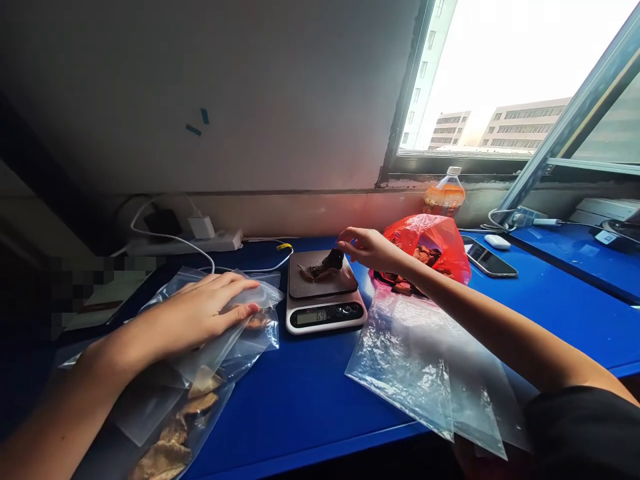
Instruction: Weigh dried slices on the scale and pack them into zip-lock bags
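My left hand (215,303) lies over clear plastic bags (227,363), its fingers stretched out. Pale brown dried slices (173,440) show inside the bags. A digital kitchen scale (327,317) stands between my hands with its display lit. On its plate rests a dark, curled dried slice (315,270). My right hand (367,248) is at the plate's right rear corner, fingers pinched at another dark dried slice (334,259); that slice stands up against the first one. To the right, a red plastic bag (455,247) gapes open with reddish-brown dried pieces (425,255) in it.
Flat clear bags (410,360) overhang the blue table's (280,407) front edge. A phone (493,258) and a white case (497,241) lie at right. Behind stand an orange drink bottle (445,193) and a power strip (225,240) with a white cable.
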The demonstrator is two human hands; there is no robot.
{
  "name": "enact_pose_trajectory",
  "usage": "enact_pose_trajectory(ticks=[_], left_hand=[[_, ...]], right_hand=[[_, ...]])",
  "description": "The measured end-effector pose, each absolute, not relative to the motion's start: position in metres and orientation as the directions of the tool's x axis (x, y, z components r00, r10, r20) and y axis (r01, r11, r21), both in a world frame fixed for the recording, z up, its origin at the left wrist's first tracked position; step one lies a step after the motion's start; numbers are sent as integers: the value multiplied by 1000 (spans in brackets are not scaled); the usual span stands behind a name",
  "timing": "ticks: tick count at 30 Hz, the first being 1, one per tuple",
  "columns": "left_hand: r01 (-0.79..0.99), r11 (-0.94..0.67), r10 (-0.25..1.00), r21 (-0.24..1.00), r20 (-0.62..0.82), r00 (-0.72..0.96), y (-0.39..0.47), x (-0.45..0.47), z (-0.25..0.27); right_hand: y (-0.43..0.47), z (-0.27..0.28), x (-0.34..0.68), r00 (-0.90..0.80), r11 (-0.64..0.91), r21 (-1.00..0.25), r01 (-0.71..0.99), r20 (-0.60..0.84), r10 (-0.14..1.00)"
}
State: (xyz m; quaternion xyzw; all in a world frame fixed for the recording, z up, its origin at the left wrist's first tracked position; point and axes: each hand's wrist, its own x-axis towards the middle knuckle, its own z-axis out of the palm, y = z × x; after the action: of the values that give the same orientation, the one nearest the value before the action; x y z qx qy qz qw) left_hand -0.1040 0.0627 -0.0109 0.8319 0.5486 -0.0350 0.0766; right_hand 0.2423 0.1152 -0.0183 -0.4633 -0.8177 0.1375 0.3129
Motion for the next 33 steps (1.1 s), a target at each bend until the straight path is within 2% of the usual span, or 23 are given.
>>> enact_pose_trajectory(ticks=[4,7,9,14,16,18,20,23,26,31,33], left_hand=[[919,-391,904,55,-162,395,61,-100,-9],[925,-378,907,42,-182,379,58,-95,-5],[927,-372,909,47,-185,374,56,-93,-2],[927,-370,907,52,-193,373,56,-92,0],[928,-371,907,38,-201,371,58,-93,-1],[927,-373,906,38,-201,372,59,-94,-2],[927,-371,905,59,-200,375,60,-94,-2],[928,-365,906,74,-203,373,58,-94,-2],[926,-373,905,62,-195,378,58,-93,-3],[919,-392,904,44,-170,393,59,-95,-6],[917,-398,902,34,-165,398,57,-93,-5]], right_hand=[[95,-18,266,-387,609,-351,712,527,756],[76,-18,295,-405,608,-268,747,542,736],[68,-22,314,-383,576,-272,771,525,760],[70,-41,330,-244,479,-394,784,514,823],[80,-47,318,-244,462,-391,796,491,836],[91,-50,301,-311,474,-307,825,453,836],[99,-51,287,-408,489,-159,858,369,835],[101,-51,278,-445,466,3,885,303,843],[90,-48,282,-478,486,55,872,309,822],[76,-43,293,-605,579,175,796,197,771],[78,-42,297,-625,594,196,781,233,745]])
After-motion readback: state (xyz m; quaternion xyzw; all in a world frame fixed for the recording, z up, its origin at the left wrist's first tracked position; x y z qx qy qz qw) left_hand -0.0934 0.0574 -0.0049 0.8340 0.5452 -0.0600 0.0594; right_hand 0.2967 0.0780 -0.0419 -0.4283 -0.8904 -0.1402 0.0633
